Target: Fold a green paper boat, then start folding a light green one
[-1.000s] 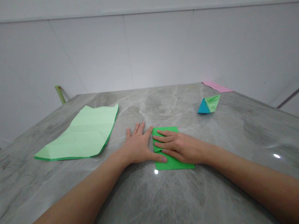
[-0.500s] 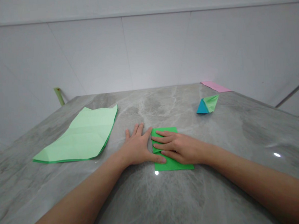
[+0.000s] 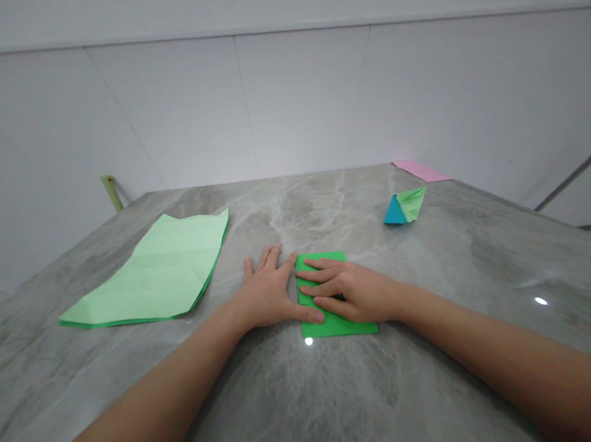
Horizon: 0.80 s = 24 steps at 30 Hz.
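Note:
A folded dark green paper [image 3: 342, 325] lies on the grey marble table [image 3: 306, 394] in the middle of the view. My right hand [image 3: 352, 289] lies flat on top of it, fingers stretched out and pointing left, pressing the paper down. My left hand [image 3: 270, 290] rests flat on the table beside the paper's left edge, fingers spread, its thumb reaching onto the paper's lower left corner. Much of the paper is hidden under my right hand.
A stack of light green creased sheets [image 3: 158, 273] lies at the left. A small folded paper shape in blue and green [image 3: 403, 206] stands at the right rear. A pink sheet [image 3: 420, 170] lies at the far right edge, near the white wall.
Both hands stay pressed in the same place on the paper. The view has shifted slightly, so everything sits a little further left.

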Motion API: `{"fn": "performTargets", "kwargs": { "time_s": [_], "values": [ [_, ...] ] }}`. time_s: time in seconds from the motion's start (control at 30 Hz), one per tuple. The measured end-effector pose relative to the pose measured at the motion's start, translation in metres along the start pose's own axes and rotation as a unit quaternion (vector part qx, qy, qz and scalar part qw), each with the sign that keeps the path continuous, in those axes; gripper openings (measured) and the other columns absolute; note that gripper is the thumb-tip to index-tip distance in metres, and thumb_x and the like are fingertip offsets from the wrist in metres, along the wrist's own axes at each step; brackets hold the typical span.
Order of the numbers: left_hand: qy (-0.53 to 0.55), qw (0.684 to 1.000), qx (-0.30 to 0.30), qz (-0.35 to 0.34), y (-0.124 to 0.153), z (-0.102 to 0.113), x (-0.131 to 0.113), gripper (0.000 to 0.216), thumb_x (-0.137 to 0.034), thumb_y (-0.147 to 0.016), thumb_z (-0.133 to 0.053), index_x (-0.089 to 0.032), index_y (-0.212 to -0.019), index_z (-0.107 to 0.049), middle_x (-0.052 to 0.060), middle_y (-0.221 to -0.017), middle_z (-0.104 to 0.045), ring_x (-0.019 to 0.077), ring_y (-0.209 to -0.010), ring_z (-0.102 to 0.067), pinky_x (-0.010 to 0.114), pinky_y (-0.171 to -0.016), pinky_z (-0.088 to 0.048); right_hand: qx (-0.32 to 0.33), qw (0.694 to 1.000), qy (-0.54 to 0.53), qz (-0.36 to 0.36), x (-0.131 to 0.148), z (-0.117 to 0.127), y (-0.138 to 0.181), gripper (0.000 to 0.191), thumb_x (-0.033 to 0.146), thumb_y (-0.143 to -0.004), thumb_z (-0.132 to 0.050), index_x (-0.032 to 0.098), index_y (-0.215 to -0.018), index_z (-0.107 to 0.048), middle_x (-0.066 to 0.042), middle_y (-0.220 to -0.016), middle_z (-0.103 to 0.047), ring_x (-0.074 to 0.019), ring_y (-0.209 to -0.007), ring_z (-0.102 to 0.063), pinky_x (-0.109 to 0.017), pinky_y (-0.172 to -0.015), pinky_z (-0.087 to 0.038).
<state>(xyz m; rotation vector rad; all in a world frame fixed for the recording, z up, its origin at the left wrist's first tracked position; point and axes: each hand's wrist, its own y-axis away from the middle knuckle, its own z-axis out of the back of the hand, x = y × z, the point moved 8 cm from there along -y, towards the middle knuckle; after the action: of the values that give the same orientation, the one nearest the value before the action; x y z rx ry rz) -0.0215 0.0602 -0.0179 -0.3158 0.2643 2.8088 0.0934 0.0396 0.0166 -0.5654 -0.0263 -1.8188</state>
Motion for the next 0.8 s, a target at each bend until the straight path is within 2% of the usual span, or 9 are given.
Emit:
{"fn": "performTargets", "kwargs": {
  "time_s": [0.17,0.37,0.8],
  "values": [
    [0.0,1.0,0.007,0.005,0.0,0.001,-0.002,0.134,-0.094,-0.052,-0.054,-0.018,-0.156,-0.017,0.024,-0.161,-0.001,0.0434,-0.147,0.003,0.07,-0.11,-0.004,0.017,1.0,0.006,-0.021,-0.004,-0.002,0.002,0.033,0.028,-0.098,-0.048,0.015,-0.121,-0.067,-0.011,-0.134,-0.062,-0.0284,-0.139,-0.04,-0.049,-0.116,-0.032],
    [-0.003,1.0,0.012,0.009,0.0,0.0,-0.002,0.133,-0.093,-0.053,-0.055,-0.018,-0.156,-0.016,0.024,-0.16,0.0,0.0423,-0.147,0.004,0.07,-0.11,-0.003,0.023,0.999,-0.008,-0.036,-0.012,-0.005,0.007,0.036,0.03,-0.098,-0.049,0.017,-0.127,-0.064,-0.008,-0.141,-0.056,-0.03,-0.143,-0.031,-0.05,-0.117,-0.03],
    [-0.01,1.0,0.018,0.012,-0.001,-0.001,-0.004,0.134,-0.093,-0.054,-0.053,-0.016,-0.156,-0.014,0.027,-0.16,0.002,0.0428,-0.147,0.005,0.071,-0.109,-0.003,0.019,0.999,-0.013,-0.045,-0.02,-0.002,0.017,0.037,0.029,-0.097,-0.052,0.02,-0.131,-0.061,-0.01,-0.144,-0.052,-0.0277,-0.141,-0.037,-0.051,-0.117,-0.028]
  ]
}}
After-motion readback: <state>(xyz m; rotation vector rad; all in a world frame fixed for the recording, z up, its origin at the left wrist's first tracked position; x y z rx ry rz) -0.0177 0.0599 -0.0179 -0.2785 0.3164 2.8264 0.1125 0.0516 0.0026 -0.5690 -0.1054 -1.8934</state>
